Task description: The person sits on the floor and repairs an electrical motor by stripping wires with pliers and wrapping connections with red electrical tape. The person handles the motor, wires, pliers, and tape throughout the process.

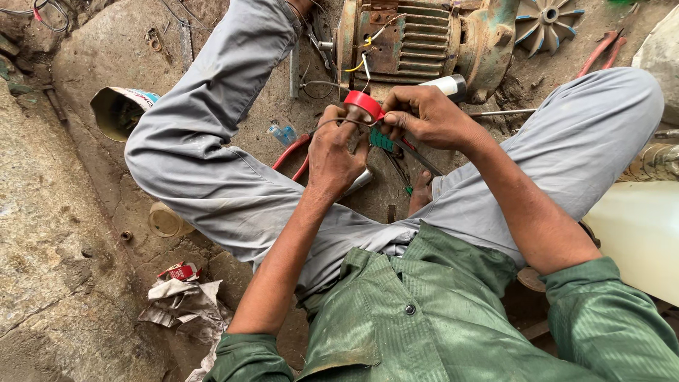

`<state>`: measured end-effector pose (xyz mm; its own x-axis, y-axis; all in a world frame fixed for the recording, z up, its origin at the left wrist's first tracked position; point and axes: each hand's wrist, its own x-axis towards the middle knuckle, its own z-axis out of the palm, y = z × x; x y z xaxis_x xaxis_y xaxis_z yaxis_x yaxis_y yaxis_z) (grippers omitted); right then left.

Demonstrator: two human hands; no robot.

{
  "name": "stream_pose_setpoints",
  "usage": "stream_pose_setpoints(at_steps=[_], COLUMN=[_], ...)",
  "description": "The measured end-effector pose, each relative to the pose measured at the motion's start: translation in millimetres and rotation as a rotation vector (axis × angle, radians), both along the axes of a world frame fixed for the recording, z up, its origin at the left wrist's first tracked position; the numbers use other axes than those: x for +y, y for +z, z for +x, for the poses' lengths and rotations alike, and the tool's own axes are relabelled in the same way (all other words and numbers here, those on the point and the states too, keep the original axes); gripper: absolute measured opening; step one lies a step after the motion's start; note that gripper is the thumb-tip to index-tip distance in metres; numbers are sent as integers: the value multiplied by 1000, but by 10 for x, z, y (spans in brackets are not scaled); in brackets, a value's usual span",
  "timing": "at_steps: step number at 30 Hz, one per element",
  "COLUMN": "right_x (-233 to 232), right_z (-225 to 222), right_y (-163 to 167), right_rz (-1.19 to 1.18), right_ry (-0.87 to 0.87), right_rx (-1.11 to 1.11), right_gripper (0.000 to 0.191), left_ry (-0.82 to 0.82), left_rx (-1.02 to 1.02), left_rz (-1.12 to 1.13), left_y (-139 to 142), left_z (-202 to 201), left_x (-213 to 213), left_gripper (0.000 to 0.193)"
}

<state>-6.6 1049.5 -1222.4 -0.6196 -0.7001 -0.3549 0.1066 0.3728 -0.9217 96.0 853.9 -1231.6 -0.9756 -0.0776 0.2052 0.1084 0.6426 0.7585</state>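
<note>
I sit cross-legged on the dirt floor with both hands raised in front of a rusty electric motor (424,42). My left hand (336,152) grips a thin grey wire and something under it that I cannot make out. My right hand (428,113) pinches a roll of red tape (363,104) against the wire, next to a green-handled tool (382,140). Loose wires hang from the motor's open terminal box (368,53), just above my hands.
Red-handled pliers (291,152) lie under my left hand. A second red-handled tool (601,51) and a fan impeller (548,21) lie at the top right. A torn cup (120,110), a tape roll (166,221) and crumpled paper (185,301) are on the left. A white container (640,233) stands at the right.
</note>
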Motion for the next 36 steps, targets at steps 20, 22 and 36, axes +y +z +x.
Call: stream_pose_setpoints(at_steps=[20,22,36], right_x=[68,69,122], right_z=[-21,4,-52], right_y=[-211,-187,-113], right_rz=[-55,-68,-2], right_ry=[67,82,25], right_rx=[586,549,242], right_gripper=[20,17,26], left_ry=[-135,-89,-58], left_rx=[-484,-454,-233], left_rz=[1558,1456,954], left_y=[140,97,-66], left_z=[19,-35,133], left_x=[-62,-23,61], left_gripper=[39,43,65])
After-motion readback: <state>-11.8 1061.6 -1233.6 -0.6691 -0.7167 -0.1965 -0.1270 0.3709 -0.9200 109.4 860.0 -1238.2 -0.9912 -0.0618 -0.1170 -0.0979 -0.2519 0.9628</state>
